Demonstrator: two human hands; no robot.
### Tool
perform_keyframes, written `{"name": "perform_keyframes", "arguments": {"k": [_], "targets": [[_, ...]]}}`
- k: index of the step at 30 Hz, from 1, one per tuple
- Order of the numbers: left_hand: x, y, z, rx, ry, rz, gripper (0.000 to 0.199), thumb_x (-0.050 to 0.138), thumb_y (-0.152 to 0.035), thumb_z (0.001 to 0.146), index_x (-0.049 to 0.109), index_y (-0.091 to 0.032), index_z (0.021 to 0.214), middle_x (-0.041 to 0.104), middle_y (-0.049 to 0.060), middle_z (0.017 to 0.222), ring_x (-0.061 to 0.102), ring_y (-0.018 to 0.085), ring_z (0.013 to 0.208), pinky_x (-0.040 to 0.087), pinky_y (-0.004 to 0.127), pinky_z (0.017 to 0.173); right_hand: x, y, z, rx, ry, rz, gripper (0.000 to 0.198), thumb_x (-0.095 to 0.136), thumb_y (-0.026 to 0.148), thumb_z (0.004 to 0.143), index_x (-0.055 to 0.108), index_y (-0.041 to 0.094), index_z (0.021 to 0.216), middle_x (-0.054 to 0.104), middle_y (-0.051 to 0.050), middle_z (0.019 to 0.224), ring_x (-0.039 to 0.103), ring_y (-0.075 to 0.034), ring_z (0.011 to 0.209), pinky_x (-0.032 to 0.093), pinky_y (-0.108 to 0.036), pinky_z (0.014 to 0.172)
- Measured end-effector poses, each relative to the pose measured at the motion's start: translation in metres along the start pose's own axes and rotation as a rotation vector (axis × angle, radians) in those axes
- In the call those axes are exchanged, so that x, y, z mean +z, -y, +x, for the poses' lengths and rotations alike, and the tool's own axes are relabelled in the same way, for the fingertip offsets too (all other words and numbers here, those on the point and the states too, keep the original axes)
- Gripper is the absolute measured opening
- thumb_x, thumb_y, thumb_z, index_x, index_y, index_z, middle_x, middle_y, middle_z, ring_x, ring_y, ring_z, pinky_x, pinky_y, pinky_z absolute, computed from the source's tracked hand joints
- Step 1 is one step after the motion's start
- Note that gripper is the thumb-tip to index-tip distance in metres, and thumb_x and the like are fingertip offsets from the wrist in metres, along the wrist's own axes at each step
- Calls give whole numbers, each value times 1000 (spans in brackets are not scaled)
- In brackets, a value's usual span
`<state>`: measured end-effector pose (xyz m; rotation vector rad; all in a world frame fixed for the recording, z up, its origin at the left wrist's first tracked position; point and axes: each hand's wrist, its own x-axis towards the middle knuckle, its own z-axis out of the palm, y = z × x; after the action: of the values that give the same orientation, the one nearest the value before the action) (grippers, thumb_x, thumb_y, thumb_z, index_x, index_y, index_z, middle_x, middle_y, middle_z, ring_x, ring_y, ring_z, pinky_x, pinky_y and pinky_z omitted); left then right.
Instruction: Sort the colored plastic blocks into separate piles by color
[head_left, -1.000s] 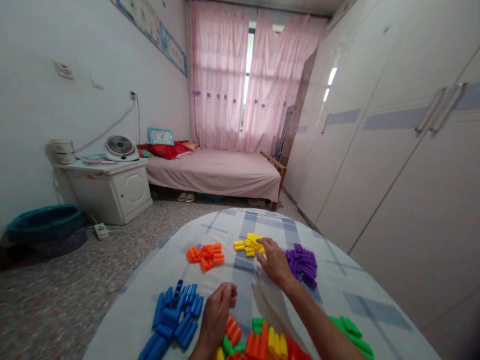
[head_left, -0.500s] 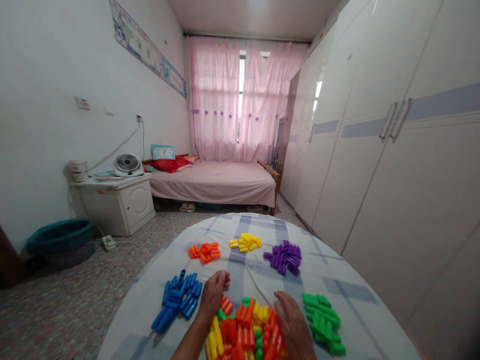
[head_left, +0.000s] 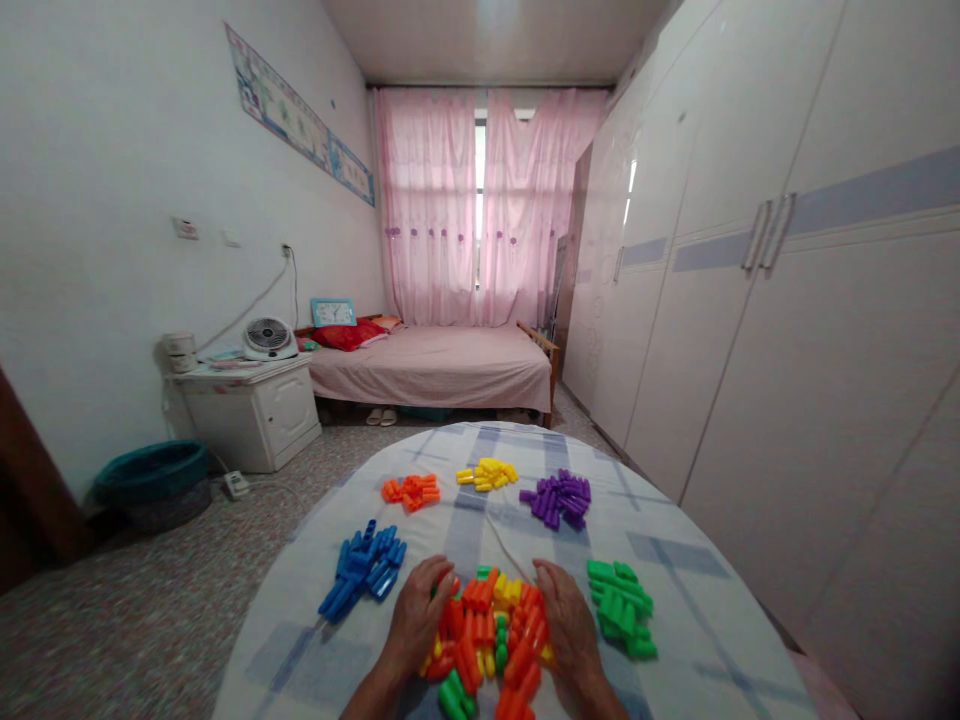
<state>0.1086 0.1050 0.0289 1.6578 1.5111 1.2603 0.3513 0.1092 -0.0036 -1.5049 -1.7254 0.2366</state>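
Cupping a mixed pile (head_left: 491, 630) of red, orange, yellow and green pegs at lower centre, the left hand (head_left: 420, 625) and right hand (head_left: 566, 630) are laid open, fingers spread wide, on either flank, seemingly so the heap is kept gathered. Nothing appears to be gripped. Sorted heaps are set apart by colour: blue pegs (head_left: 364, 570) left, green pegs (head_left: 619, 605) right, orange pegs (head_left: 411, 490), yellow pegs (head_left: 487, 473) and purple pegs (head_left: 559, 497) above, on the checked tablecloth (head_left: 675, 560).

A mixed heap of pegs (head_left: 487, 630) is flanked by the left hand (head_left: 420, 620) & right hand (head_left: 570, 630) at the table's (head_left: 697, 640) near edge. Sorted piles are set around it: one left (head_left: 364, 570), one right (head_left: 619, 605), three behind (head_left: 487, 473). A bed (head_left: 435, 365) is placed beyond the table.
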Motion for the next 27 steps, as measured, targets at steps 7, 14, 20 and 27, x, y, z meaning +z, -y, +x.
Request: {"name": "perform_keyframes", "arguments": {"k": [7, 14, 20, 27], "targets": [[-2, -5, -11, -17, -39, -146, 33, 54, -44, 77, 70, -17, 89, 70, 10, 100, 62, 25, 100, 45, 37, 95, 0, -7, -2, -60, 121, -208, 49, 37, 9, 78, 62, 27, 116, 63, -5, 121, 55, -21, 117, 40, -36, 104], [-5, -11, -15, 6, 43, -183, 27, 57, -35, 76, 70, -17, 91, 70, 8, 97, 63, 24, 98, 46, 36, 93, -7, 1, -1, -81, 171, -282, 47, 38, 10, 80, 61, 23, 119, 63, -8, 122, 55, -22, 116, 40, -35, 103], [-7, -8, -13, -35, -11, -167, 29, 55, -35, 75, 70, -16, 90, 71, 8, 93, 64, 23, 90, 48, 36, 87, -10, 8, 1, -5, 129, -138, 43, 31, 14, 85, 65, 20, 111, 66, -10, 115, 58, -21, 110, 43, -32, 98], [-2, 4, -12, 7, 79, -87, 41, 52, -13, 59, 70, -18, 97, 69, 5, 99, 60, 22, 99, 44, 34, 95, -8, 9, 4, 88, 79, 56, 43, 28, 31, 89, 67, 16, 99, 69, -10, 104, 61, -21, 100, 44, -31, 93]]}}
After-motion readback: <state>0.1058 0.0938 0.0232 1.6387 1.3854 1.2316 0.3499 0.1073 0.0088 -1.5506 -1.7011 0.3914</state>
